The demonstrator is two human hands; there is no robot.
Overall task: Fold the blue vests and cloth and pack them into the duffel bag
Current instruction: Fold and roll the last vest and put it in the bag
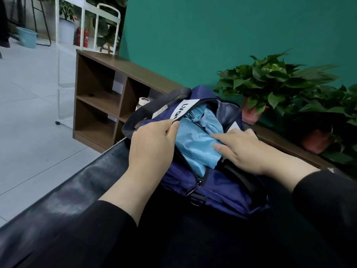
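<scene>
Both arms reach forward in black sleeves, forearms bare. The left hand (152, 140) has its fingers curled, thumb and forefinger pinching together at the far right. The right hand (239, 146) lies flat, palm down, fingers straight, pointing left

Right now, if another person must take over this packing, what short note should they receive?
Left hand: pinches the near edge of the duffel bag opening, holding it open.
Right hand: fingers straight, pressing the light blue fabric down into the bag.
Done: folded blue fabric is mostly inside; how many pieces, I cannot tell.
Left: tuck in the part that bulges above the zipper, then perhaps close the bag, which is unzipped.
</scene>
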